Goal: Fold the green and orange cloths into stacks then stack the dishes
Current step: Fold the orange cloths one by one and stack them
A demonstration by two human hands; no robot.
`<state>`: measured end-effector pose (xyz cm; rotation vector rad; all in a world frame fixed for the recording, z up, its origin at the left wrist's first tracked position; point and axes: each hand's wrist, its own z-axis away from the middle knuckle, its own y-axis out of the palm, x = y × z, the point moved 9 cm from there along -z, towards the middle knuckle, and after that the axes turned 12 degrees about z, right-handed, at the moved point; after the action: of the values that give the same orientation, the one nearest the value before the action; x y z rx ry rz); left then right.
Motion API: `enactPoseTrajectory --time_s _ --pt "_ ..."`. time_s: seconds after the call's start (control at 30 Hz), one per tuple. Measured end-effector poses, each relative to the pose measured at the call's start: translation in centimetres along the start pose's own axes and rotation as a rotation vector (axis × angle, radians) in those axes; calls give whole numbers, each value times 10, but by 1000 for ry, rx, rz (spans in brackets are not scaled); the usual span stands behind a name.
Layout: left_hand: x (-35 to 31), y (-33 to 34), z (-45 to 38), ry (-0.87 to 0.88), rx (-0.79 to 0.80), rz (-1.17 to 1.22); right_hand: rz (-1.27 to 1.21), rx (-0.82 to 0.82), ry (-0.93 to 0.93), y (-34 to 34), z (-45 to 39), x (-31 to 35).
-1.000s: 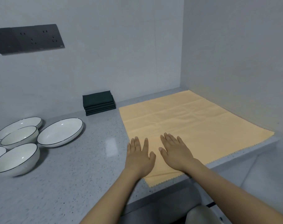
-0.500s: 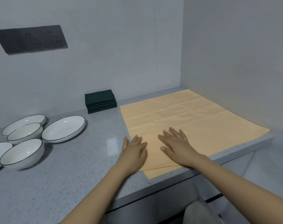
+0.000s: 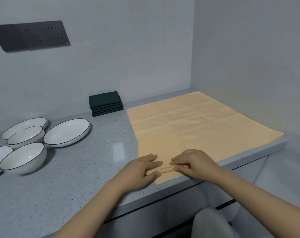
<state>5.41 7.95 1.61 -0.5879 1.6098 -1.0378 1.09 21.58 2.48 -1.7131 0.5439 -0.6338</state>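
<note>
While orange cloth (image 3: 197, 124) flat on counter (image 3: 77, 169), left hand (image 3: 140, 169) and right hand (image 3: 195, 162) grip pinched on its near edge.

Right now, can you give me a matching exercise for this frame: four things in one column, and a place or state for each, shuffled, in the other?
Things:
1. orange cloth
2. green cloths
3. dishes
4. left hand

Places or states:
A. folded in a stack by the back wall
B. spread flat on the counter's right side
C. pinching the cloth's near edge
D. unstacked on the counter's left side

Pairs: 1-B, 2-A, 3-D, 4-C
</note>
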Motion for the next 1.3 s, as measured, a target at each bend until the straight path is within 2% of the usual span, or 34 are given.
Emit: enactPoseTrajectory --time_s 0.3,0.47,0.53,0.67,0.77,0.9,1.1,1.3 --pt "8 -15 -5 -13 -50 32 27 -38 55 -9 -6 -4" --pt "16 -27 -8 -58 -108 162 -8 101 50 -5 -10 -10" --pt "19 -33 -11 -76 -138 194 -42 112 108 -5 -12 -22" --pt "38 -48 -14 -171 -324 345 -221 38 307 -16 -18 -51" --pt "49 -54 -15 -248 -482 352 -284 29 393 -20 -29 -62" --pt "53 -59 -25 -345 -592 261 -180 38 482 -16 -49 -71" --pt "61 -51 -40 -481 -584 70 123 4 557 -7 -64 -61" --pt "70 -50 -44 -556 -597 -89 320 -31 621 2 -75 -63"
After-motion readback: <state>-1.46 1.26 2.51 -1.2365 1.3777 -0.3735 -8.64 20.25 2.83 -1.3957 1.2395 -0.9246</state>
